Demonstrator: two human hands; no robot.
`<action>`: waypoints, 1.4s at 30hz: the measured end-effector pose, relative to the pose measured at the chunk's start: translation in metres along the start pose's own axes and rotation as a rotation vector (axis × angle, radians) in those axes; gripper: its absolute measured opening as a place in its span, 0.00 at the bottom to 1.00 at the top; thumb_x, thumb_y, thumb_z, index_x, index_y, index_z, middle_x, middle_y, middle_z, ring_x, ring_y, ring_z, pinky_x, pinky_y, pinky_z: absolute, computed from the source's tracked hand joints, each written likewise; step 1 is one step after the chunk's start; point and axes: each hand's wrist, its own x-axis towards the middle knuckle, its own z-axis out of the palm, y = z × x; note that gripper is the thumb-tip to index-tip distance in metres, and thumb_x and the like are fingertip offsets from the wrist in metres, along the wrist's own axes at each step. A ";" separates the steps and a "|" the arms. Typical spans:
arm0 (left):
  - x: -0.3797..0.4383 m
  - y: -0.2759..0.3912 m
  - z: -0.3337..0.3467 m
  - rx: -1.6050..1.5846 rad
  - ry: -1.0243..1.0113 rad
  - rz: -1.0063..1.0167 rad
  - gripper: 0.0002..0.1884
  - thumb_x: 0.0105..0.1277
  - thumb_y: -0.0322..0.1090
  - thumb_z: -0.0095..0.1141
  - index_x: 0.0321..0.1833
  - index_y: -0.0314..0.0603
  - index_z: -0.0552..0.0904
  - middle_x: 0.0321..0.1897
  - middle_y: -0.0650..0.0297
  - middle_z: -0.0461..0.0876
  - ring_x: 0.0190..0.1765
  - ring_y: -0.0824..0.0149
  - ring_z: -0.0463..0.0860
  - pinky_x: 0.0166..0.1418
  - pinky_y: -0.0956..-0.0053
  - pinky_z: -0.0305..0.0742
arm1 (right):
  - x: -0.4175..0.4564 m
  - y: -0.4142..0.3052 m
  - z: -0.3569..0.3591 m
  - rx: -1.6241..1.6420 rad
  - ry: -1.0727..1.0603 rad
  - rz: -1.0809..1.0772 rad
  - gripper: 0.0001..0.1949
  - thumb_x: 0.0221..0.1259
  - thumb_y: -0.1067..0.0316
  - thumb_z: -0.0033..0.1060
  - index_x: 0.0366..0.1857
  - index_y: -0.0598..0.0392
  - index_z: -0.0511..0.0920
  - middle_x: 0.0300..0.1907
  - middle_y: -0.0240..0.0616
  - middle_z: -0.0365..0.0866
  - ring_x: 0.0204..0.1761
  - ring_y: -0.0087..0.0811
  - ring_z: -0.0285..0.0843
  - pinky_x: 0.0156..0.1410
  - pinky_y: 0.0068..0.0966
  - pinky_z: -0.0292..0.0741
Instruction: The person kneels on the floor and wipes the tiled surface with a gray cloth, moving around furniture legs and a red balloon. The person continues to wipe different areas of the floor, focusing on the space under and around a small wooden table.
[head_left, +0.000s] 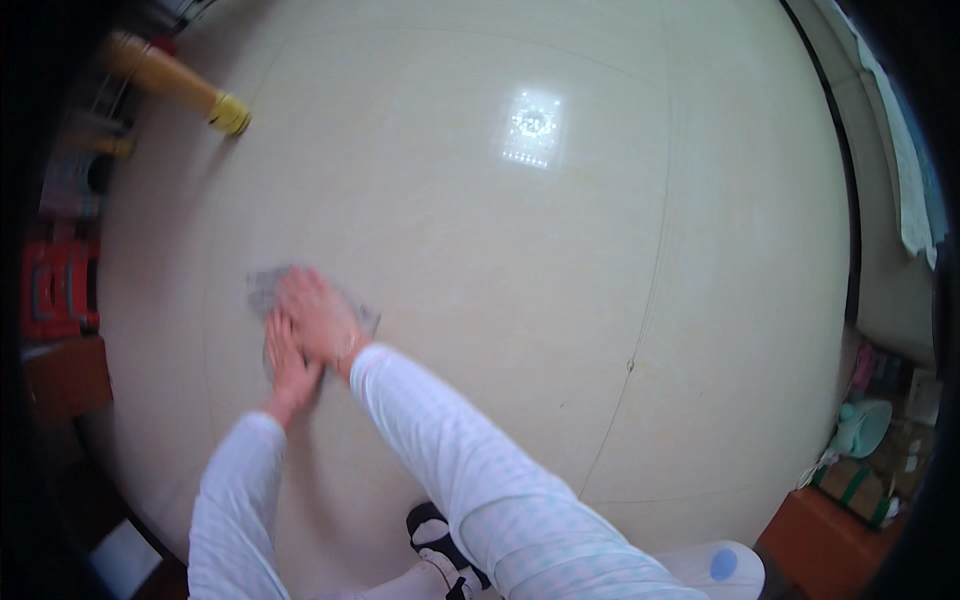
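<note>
A crumpled grey cloth (262, 291) lies on the pale tiled floor (480, 247), left of the middle. My right hand (319, 311) holds it down against the tile, palm down, its fingers blurred. Close against it, my left hand (291, 367) also presses on the cloth, fingers straight and together. The two hands hide most of the cloth; its edges show above the fingers and beside my right wrist.
A wooden furniture leg (180, 82) with a yellow foot stands at upper left. Red cases (60, 289) line the left side. At right are a grey sofa base (892, 300), a pale green container (862, 427) and a reddish-brown box (829, 544). My sandalled foot (435, 532) is below.
</note>
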 end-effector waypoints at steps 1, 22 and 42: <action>0.067 0.017 -0.006 -0.012 -0.022 0.057 0.55 0.66 0.61 0.61 0.86 0.38 0.49 0.87 0.46 0.44 0.88 0.41 0.41 0.89 0.49 0.33 | 0.028 0.041 -0.025 -0.027 0.108 0.073 0.26 0.70 0.55 0.49 0.69 0.54 0.78 0.76 0.44 0.72 0.82 0.46 0.60 0.88 0.46 0.49; 0.059 0.394 0.052 -0.324 -0.398 0.806 0.44 0.65 0.43 0.61 0.81 0.28 0.60 0.84 0.43 0.57 0.87 0.46 0.52 0.90 0.53 0.44 | -0.307 0.189 -0.221 -0.434 0.172 0.799 0.29 0.71 0.54 0.53 0.72 0.56 0.75 0.79 0.50 0.66 0.84 0.48 0.54 0.88 0.50 0.47; 0.140 0.385 0.030 0.284 -0.382 0.891 0.46 0.67 0.51 0.57 0.79 0.18 0.60 0.79 0.30 0.61 0.83 0.34 0.57 0.89 0.46 0.45 | -0.197 0.219 -0.256 -0.499 -0.021 0.463 0.23 0.73 0.62 0.48 0.67 0.61 0.76 0.74 0.55 0.72 0.78 0.53 0.65 0.82 0.47 0.60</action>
